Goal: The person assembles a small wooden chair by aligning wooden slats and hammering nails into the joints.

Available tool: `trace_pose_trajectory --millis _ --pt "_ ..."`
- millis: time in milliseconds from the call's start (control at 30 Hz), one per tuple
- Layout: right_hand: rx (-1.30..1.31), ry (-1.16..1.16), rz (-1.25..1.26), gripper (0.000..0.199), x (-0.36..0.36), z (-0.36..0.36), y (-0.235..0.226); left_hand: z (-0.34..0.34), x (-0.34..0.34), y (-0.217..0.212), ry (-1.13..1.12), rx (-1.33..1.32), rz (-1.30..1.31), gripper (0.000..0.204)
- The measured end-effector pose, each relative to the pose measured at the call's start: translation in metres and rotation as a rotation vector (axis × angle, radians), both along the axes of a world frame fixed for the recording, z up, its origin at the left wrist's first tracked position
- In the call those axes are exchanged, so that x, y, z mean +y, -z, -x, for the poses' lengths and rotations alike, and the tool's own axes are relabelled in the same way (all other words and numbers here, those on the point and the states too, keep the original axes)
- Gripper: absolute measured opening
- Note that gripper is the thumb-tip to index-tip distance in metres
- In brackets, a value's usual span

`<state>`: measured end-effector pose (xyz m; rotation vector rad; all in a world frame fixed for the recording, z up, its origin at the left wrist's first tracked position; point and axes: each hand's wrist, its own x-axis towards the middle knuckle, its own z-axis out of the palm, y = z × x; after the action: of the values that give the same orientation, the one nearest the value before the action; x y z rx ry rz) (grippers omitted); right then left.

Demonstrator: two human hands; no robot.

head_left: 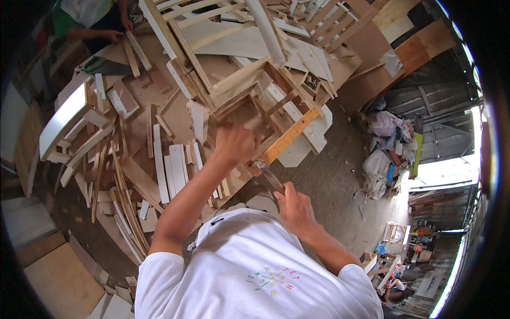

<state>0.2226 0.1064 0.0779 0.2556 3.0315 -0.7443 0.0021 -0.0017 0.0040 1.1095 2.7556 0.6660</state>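
White shirt front [255, 271] fills the near view. Right hand [295, 206] closed around hammer handle [267, 176], head by the orange rail [289, 135]. Left hand [234, 143] clenched on the wooden frame [255, 87], seemingly steadying it on the scrap-strewn worktop [138, 101].

Scrap wood covers the ground to the left: a heap of thin strips [125, 196], some bent, and a row of white boards [169, 170] lying side by side. Further left sits a white curved frame [64, 119] with short rungs. At the top, white slatted frames [319, 21] lean over flat plywood sheets [366, 74]. A second person [93, 18] crouches at the upper left, both hands on a short plank, with a handsaw [106, 66] lying just below them. On the right, a pile of stuffed bags [385, 149] rests on bare concrete [329, 175] beside a corrugated wall [425, 106]. A small white crate [396, 233] stands lower right.
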Motion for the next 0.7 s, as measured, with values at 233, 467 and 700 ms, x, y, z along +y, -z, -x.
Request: trace_pose_trajectory --millis 233,467,700 --pt "0.004 0.033 0.03 0.024 -0.003 0.004 -0.012 0.0 -0.002 0.004 -0.006 0.049 -0.02 0.052" --pt "-0.091 0.01 0.011 0.022 0.001 0.0 0.001 0.004 0.0 0.003 0.038 0.028 0.015 0.052" --pt "0.08 0.028 0.049 0.023 -0.001 -0.005 0.008 0.003 -0.001 0.007 0.014 -0.001 -0.021 0.06"
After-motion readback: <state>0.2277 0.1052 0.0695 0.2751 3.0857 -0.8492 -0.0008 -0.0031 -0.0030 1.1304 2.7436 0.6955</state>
